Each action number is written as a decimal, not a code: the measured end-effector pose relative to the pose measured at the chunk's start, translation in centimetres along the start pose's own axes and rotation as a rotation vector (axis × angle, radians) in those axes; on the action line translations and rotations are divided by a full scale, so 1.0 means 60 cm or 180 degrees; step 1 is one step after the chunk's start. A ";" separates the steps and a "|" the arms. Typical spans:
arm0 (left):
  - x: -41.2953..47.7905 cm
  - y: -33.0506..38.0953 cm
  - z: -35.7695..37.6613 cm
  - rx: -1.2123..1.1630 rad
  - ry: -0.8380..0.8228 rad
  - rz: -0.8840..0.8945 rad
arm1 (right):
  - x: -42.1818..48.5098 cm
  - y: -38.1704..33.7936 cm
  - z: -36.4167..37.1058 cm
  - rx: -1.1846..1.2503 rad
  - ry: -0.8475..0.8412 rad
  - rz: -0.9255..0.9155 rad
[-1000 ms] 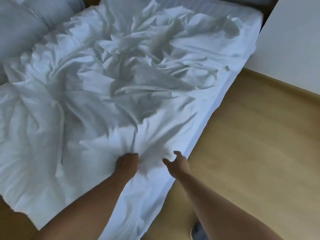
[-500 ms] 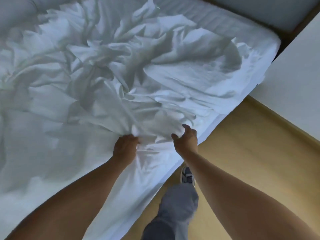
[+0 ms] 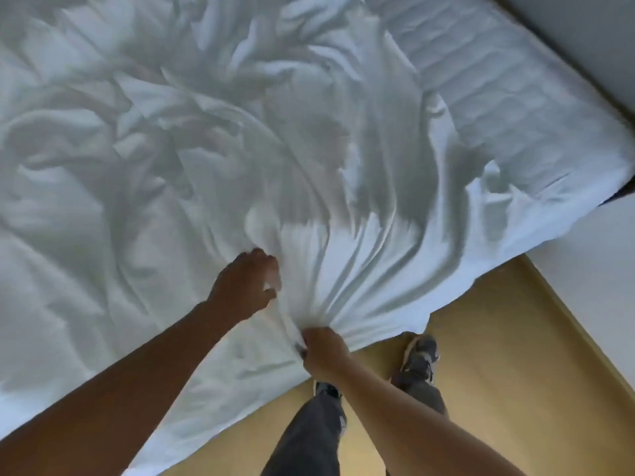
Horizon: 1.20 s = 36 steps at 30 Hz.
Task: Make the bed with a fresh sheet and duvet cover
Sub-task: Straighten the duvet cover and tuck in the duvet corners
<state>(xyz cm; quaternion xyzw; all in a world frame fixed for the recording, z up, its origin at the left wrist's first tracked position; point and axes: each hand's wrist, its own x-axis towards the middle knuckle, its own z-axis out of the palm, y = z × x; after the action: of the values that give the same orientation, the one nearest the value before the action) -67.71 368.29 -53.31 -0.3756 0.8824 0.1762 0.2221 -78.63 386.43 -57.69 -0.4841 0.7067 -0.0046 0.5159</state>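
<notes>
From the head camera, a crumpled white fabric sheet [image 3: 171, 149] lies spread over most of the bed, rumpled into many ridges and folds. It reaches to the near edge and hangs a little over it. At the upper right the sheet stops short. There a white quilted mattress [image 3: 515, 97] shows bare, with its stitched rows running to the far corner.

The right hand [image 3: 323, 352] is at the near edge of the bed. Its fingers [image 3: 305, 343] are curled tight around a gathered bunch of the sheet. Taut pleats fan out from this grip, up and to the right across the fabric.

The left hand [image 3: 245, 286] is just beside it, further onto the bed and slightly to the left. Its fingers [image 3: 261, 259] are bent down into the cloth, and a bit of white fabric shows pinched between thumb and fingers. Both forearms are bare and stretch in from the bottom of the view.

Below the bed edge lies a yellow-brown wooden floor [image 3: 498, 389]. The person stands on it close against the bed, in grey trousers [image 3: 309, 441] and dark grey sneakers [image 3: 421, 352]. One toe lies just under the hanging hem of the sheet.

At the right, a plain white panel [image 3: 601, 269] meets the floor along a straight line. A grey surface [image 3: 584, 29] runs behind the mattress in the top right corner. The picture is somewhat blurred, so fine detail in the folds is unclear.
</notes>
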 end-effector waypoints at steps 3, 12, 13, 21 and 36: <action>0.080 0.102 0.000 0.0448 -0.0135 -0.0285 | -0.013 0.052 -0.087 0.0685 -0.0444 -0.0169; -0.052 -0.020 0.034 0.0099 -0.0517 -0.1585 | 0.129 0.310 -0.479 0.0345 0.1052 0.1737; -0.079 -0.030 0.034 0.0285 -0.0837 -0.1832 | 0.139 0.316 -0.481 0.0451 0.0766 0.1729; 0.138 0.229 -0.102 -0.0499 0.0683 -0.0892 | 0.134 0.260 -0.408 0.0962 0.0747 0.0790; 0.222 0.295 -0.092 -0.0489 0.1084 0.0980 | 0.014 0.317 -0.242 0.4367 0.2277 0.3073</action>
<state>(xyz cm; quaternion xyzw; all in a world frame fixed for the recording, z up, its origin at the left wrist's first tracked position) -90.49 369.45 -53.15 -0.2767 0.9380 0.2087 0.0115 -102.18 388.78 -61.15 0.3077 0.7926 -0.3574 0.3866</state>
